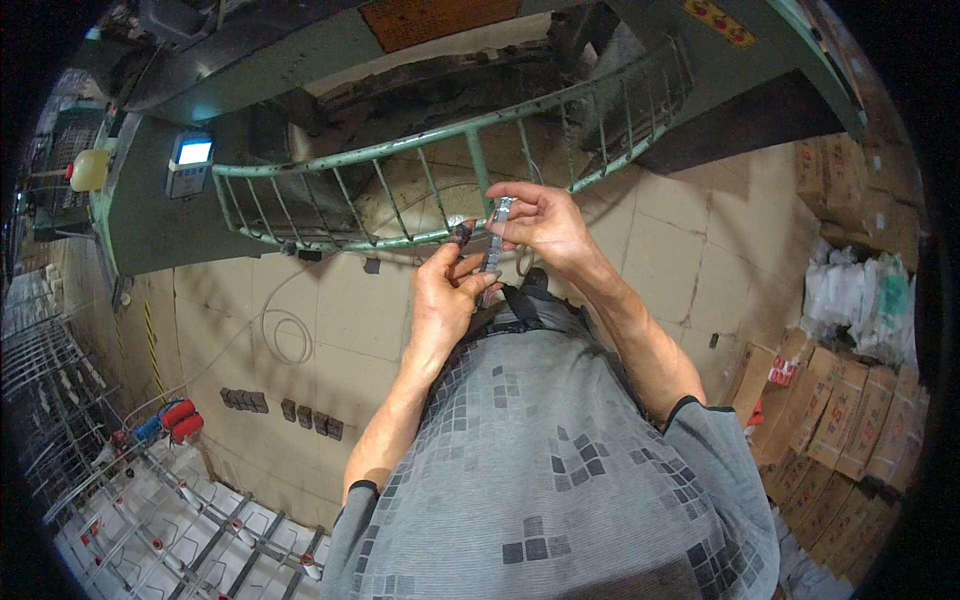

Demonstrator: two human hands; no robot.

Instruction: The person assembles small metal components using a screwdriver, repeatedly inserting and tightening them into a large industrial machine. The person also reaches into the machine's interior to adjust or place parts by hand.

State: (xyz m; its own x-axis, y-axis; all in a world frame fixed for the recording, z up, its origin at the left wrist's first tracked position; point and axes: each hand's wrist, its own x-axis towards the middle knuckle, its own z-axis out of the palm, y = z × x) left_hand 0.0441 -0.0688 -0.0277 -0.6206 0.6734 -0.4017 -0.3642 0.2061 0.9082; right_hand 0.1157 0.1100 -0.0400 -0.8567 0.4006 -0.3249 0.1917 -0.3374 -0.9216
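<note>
My right hand holds the upper part of a narrow, shiny metal piece between thumb and fingers. The lower end of that piece rests at the thumb and fingers of my left hand. A small dark lump is pinched at the left forefinger; what it is I cannot tell. Both hands are close together in front of my body, above a curved green metal rail guard of a machine.
The green machine has a panel with a lit screen. A thin hose loops over the tiled floor beside several dark blocks. Cardboard boxes and plastic bags stand right; a metal rack stands lower left.
</note>
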